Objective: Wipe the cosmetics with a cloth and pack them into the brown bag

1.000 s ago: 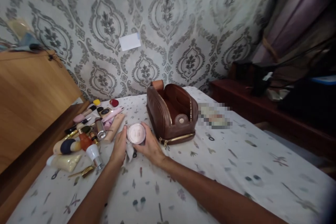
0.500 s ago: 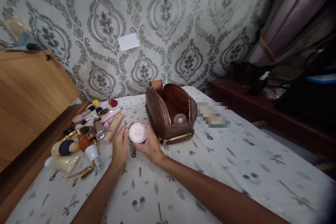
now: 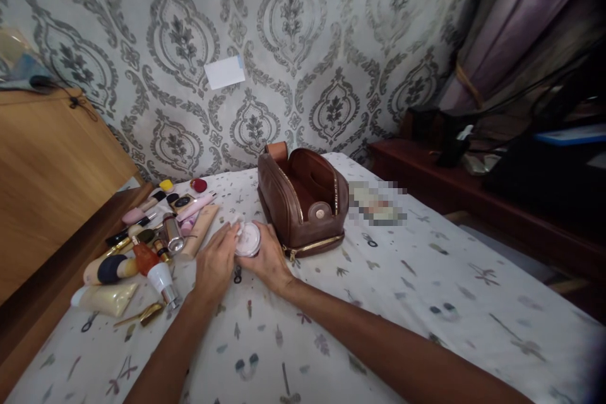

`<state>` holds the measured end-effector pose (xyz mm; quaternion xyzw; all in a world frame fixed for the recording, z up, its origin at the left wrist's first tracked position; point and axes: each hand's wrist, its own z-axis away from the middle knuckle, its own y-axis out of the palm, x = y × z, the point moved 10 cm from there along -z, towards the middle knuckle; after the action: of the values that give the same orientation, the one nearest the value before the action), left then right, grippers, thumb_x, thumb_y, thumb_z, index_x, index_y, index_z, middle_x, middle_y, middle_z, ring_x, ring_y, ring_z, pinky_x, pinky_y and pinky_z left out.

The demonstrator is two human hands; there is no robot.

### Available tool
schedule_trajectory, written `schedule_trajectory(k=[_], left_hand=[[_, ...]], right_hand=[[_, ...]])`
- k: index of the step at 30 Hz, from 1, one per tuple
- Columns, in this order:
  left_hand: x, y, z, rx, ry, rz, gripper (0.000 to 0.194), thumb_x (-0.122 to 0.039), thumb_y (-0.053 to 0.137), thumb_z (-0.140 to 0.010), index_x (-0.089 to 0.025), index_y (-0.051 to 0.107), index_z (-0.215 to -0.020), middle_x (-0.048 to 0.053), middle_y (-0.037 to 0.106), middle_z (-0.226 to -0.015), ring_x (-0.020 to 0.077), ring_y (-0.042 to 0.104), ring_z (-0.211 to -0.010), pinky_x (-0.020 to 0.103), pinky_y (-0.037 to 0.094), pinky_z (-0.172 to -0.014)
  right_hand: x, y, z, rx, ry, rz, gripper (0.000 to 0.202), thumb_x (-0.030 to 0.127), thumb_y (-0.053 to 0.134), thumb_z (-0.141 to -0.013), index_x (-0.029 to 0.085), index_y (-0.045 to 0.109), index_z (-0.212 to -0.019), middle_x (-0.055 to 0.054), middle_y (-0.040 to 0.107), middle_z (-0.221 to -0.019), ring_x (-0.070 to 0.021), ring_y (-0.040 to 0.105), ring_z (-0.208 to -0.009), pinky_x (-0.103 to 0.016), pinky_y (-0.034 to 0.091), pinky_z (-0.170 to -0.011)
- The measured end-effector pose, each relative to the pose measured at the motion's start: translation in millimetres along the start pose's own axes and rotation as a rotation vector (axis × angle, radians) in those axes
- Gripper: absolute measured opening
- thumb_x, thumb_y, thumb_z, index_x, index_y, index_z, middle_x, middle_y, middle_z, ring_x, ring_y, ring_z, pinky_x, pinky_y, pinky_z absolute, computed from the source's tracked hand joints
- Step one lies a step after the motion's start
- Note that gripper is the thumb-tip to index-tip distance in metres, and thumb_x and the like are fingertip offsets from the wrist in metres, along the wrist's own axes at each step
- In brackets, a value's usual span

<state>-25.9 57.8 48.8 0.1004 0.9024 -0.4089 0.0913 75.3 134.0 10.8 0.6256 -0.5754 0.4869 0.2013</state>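
Step in hand: the person seems to be wiping or working at the side of a round jar [image 3: 248,240].
Right hand: curled around the jar [image 3: 269,266], holding it from the right.
Left hand: fingers drawn together at the jar's left edge [image 3: 214,260], apparently pinching a white scrap [image 3: 239,226] against it; the exact grip is partly hidden.
Next move: likely calls for a steady right hold while the left turns or rubs along the rim.
Jar's look: pale, whitish-pink round top facing up, lighter rim, darker side below; markings unreadable.
Jar's place: above the patterned cloth [image 3: 402,293], between the cosmetics pile, with its orange bottle [image 3: 145,256], and the unzipped brown bag [image 3: 310,233].
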Motion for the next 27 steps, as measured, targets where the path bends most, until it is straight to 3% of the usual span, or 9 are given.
schedule_trajectory(k=[6, 14, 18, 22, 27], left_hand=[[-11.4, 2.6, 2.3, 0.017, 0.097, 0.008, 0.039, -0.021, 0.037, -0.098, -0.017, 0.061, -0.129, 0.013, 0.068, -0.127, 0.0244, 0.060, -0.122, 0.043, 0.050, -0.104], [-38.6, -6.5, -2.4, 0.056, 0.230, 0.124, 0.036, -0.019, 0.044, -0.097, -0.022, 0.063, -0.128, 0.009, 0.068, -0.124, 0.0216, 0.057, -0.121, 0.038, 0.047, -0.105], [-24.9, -4.4, -5.9, 0.084, 0.088, 0.126, 0.036, -0.028, 0.042, -0.098, -0.022, 0.063, -0.127, 0.010, 0.067, -0.120, 0.0229, 0.058, -0.117, 0.040, 0.047, -0.102], [-6.6, 6.7, -6.6, 0.187, -0.112, 0.248, 0.041, -0.036, 0.041, -0.098, -0.019, 0.058, -0.130, 0.011, 0.064, -0.125, 0.0228, 0.058, -0.117, 0.040, 0.043, -0.105], [7.2, 21.6, -3.2, 0.333, -0.290, 0.343, 0.050, -0.046, 0.044, -0.094, -0.014, 0.056, -0.131, 0.014, 0.065, -0.129, 0.0270, 0.059, -0.119, 0.042, 0.041, -0.105]], right_hand=[[4.9, 3.4, 1.1, 0.055, 0.015, -0.008, 0.066, 0.027, 0.075, -0.061, 0.020, 0.051, -0.123, -0.007, 0.054, -0.106, -0.0268, 0.056, -0.102, -0.042, 0.048, -0.094], [-0.2, 4.7, -1.5, 0.084, 0.075, -0.053, 0.040, 0.028, 0.073, -0.061, 0.021, 0.050, -0.094, -0.003, 0.052, -0.092, -0.0224, 0.056, -0.085, -0.040, 0.050, -0.083], [9.2, 6.8, -0.8, 0.110, 0.016, -0.010, 0.039, 0.027, 0.073, -0.059, 0.021, 0.049, -0.089, -0.003, 0.051, -0.090, -0.0227, 0.054, -0.086, -0.040, 0.049, -0.082], [15.2, 1.5, -0.5, 0.079, -0.004, -0.042, 0.048, 0.027, 0.074, -0.058, 0.021, 0.052, -0.100, -0.003, 0.053, -0.094, -0.0234, 0.054, -0.092, -0.040, 0.049, -0.085], [5.0, -1.0, 1.8, 0.033, 0.031, -0.096, 0.057, 0.025, 0.073, -0.058, 0.020, 0.048, -0.109, -0.003, 0.055, -0.099, -0.0220, 0.058, -0.091, -0.039, 0.050, -0.084]])
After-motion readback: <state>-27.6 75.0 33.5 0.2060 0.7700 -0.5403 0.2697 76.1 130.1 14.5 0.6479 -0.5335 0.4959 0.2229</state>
